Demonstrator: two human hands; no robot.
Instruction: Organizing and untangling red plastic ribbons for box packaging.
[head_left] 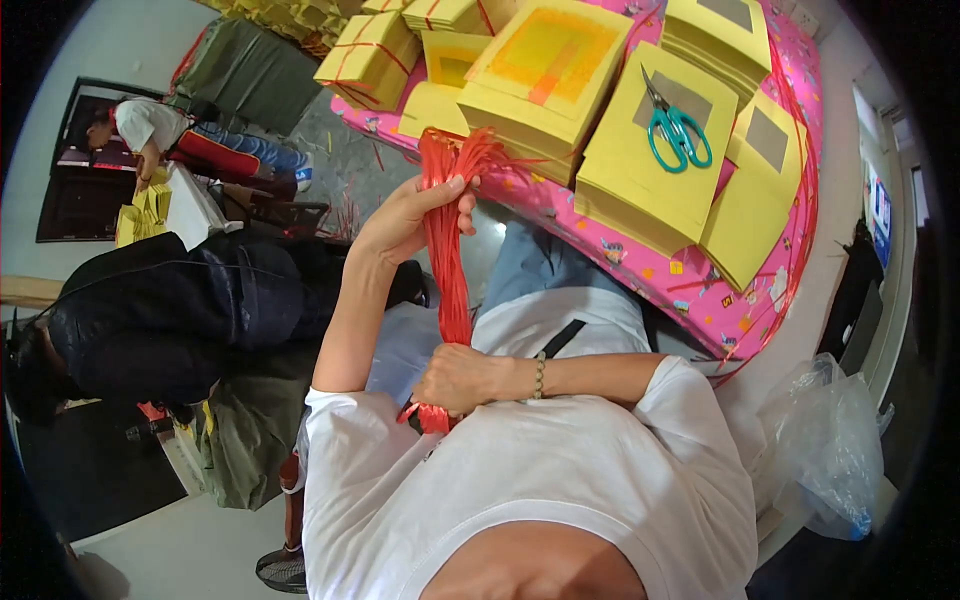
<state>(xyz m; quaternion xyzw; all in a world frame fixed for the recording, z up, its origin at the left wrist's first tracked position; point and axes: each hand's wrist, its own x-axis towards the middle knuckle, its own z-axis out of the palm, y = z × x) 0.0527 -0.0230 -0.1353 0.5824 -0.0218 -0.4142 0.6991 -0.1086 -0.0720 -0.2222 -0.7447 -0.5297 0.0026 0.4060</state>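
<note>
A long bundle of red plastic string hangs upright in front of me. My left hand is closed around its upper part, and loose ends fan out above the fist. Lower down, near my waist, my right hand grips the same bundle, with a short red tail poking out beneath. The stretch between the hands looks straight. Beyond them on the table lie teal-handled scissors, resting on a stack of yellow card sheets with a grey rectangle on top.
More yellow card stacks cover the pink patterned table; red strands trail along its right side. A person in dark clothes is close on my left. Another person is farther back. A clear plastic bag sits at right.
</note>
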